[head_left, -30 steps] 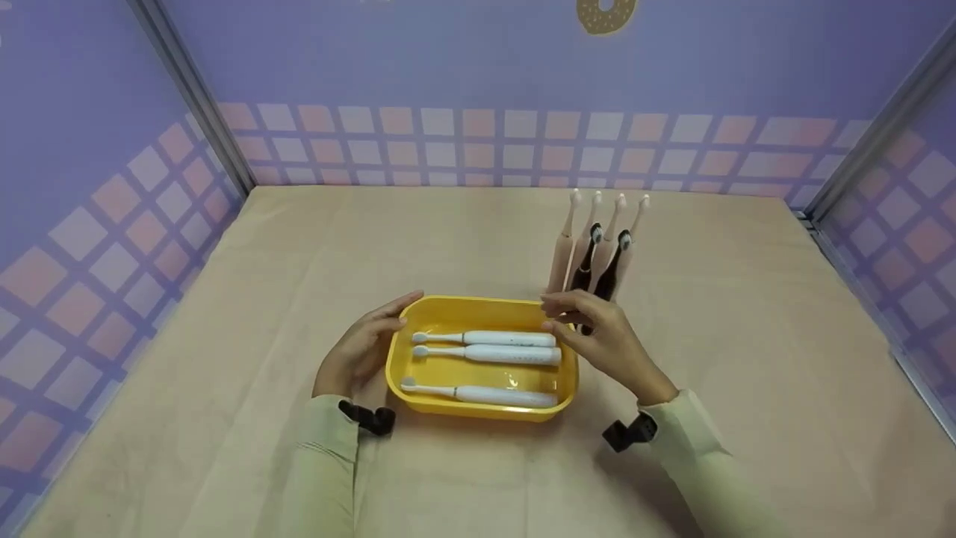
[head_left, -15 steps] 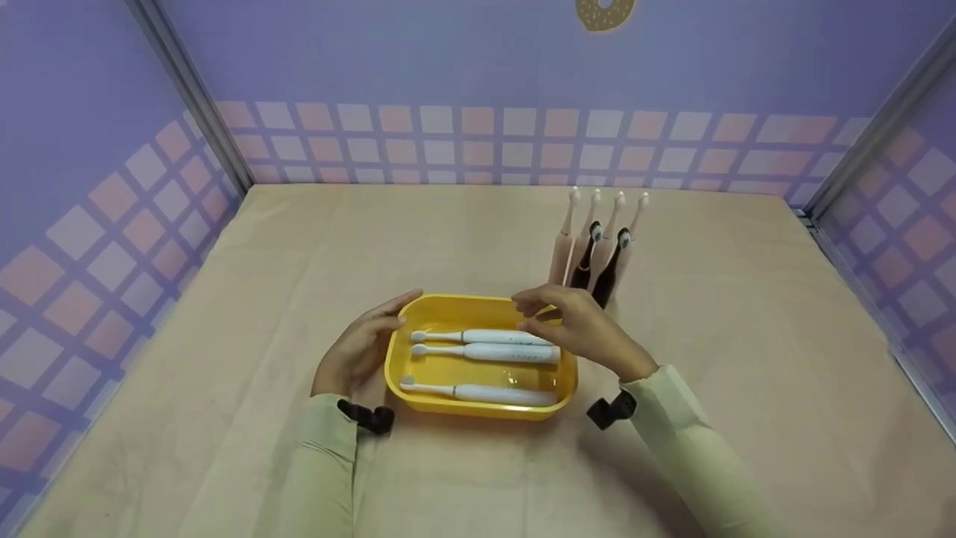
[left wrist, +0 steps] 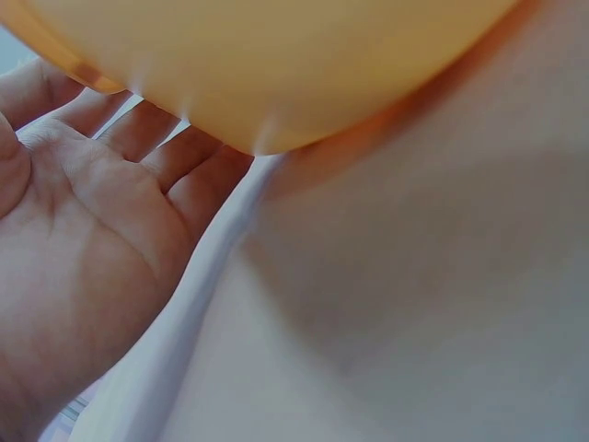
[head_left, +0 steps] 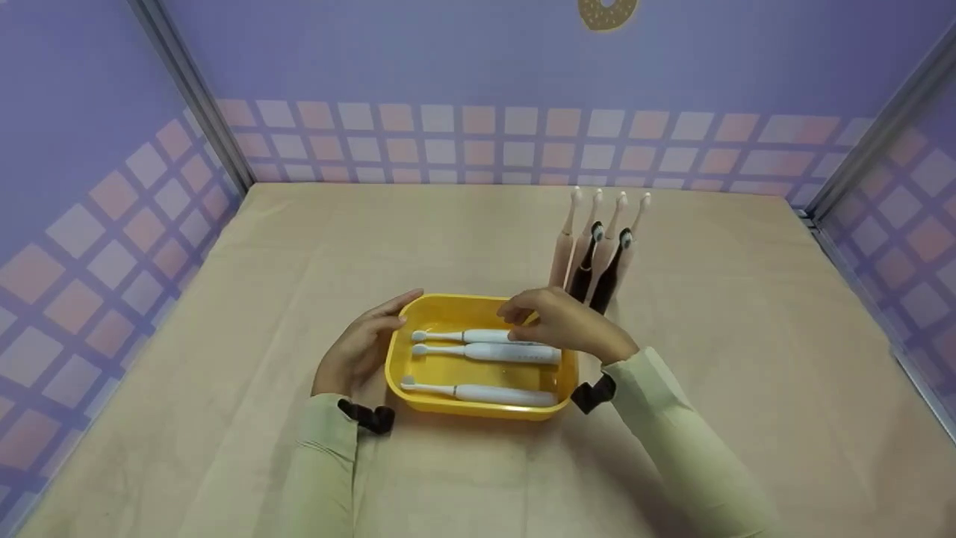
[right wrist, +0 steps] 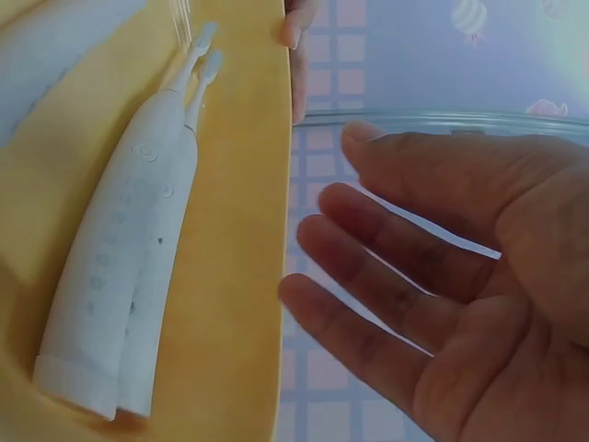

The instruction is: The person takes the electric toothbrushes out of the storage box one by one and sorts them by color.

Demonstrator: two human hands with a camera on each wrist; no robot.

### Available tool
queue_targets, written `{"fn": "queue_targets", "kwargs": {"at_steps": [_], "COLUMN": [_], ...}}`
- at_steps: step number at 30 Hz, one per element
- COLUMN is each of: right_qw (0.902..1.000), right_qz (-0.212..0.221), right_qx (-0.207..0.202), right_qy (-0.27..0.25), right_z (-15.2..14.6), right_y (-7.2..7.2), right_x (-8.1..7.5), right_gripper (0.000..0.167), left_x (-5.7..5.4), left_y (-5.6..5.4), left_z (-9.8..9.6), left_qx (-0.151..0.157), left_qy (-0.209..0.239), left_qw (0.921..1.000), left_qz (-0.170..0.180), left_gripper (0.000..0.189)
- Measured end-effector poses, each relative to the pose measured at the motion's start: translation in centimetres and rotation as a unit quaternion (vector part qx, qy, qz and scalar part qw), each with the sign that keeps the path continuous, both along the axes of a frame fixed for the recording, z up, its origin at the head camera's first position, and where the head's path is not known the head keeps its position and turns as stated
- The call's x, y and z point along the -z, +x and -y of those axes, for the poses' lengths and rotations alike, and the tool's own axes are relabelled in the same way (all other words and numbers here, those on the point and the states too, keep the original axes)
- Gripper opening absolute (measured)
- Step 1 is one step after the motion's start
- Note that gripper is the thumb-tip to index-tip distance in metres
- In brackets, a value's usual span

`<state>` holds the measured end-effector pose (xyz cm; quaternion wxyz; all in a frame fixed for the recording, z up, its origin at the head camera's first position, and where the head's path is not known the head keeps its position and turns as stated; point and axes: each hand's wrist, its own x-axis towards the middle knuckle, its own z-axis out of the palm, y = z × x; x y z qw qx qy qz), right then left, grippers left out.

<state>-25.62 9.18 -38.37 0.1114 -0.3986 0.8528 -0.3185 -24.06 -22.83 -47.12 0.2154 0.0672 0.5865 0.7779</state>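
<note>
Three brushes (head_left: pixel 511 353) lie in the tub (head_left: pixel 455 308), your right hand (head_left: pixel 556 317) loosely spread and empty near them; with your left hand (head_left: pixel 357 347) gripping the tub's end, best pinch one mid-handle.

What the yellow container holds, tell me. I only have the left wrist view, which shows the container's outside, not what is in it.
Observer: Three white toothbrushes lie inside the yellow container.
Operator: Now give me the hand I can't see.
Observer: The right hand is over the far right part of the container, with nothing visible in its fingers.
Operator: Report anything outside the container.
Observer: Beyond its right end, two black toothbrushes stand in front of four pale pink toothbrushes.
</note>
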Motion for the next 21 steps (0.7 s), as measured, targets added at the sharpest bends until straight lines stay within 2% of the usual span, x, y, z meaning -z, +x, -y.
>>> {"fn": "queue_targets", "kwargs": {"at_steps": [9, 14, 21], "right_qw": [0.9974, 0.9955, 0.9905], "right_qz": [0.027, 0.031, 0.063], "right_qx": [-0.023, -0.022, -0.017], "right_qy": [0.063, 0.087, 0.121], "right_z": [1.0, 1.5, 2.2], "right_y": [-0.4, -0.6, -1.0], "right_x": [-0.4, -0.5, -0.2], "right_gripper": [0.033, 0.034, 0.035], "left_x": [0.1, 0.1, 0.1], "left_y": [-0.1, -0.1, -0.1], "left_z": [0.0, 0.0, 0.0], "left_qx": [0.004, 0.001, 0.003], "left_qy": [0.001, 0.004, 0.008], "left_qw": [1.0, 1.0, 1.0], "left_qz": [-0.006, -0.004, -0.003], "left_gripper": [0.056, 0.055, 0.056]}}
